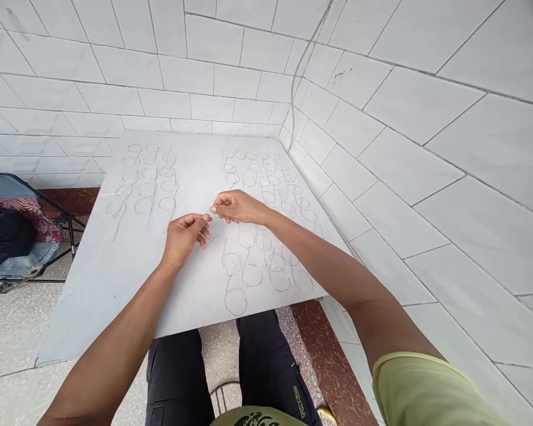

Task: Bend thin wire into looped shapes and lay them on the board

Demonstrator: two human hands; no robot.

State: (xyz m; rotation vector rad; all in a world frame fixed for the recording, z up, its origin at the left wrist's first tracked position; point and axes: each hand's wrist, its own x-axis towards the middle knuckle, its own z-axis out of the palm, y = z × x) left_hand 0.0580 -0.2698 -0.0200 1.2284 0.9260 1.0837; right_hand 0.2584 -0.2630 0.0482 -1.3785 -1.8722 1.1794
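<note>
Over the middle of a white board (pixel 195 160), my left hand (pixel 187 234) and my right hand (pixel 237 207) meet almost fingertip to fingertip. Each is closed in a pinch of thumb and forefinger on a thin wire (pixel 209 213), of which only a faint short bit shows between them. To the right, partly behind my right forearm, lie many looped wires (pixel 236 302), thin rings with straight or wavy tails. Left of my hands, more looped wires (pixel 146 189) are laid out in columns.
A white tiled wall (pixel 231 83) runs behind the board and along its right side. At left, a folding chair (pixel 22 254) with dark cloth on it stands on the speckled floor (pixel 9 331). A cable (pixel 292 89) hangs down the wall corner. My legs (pixel 266 355) are below the front edge.
</note>
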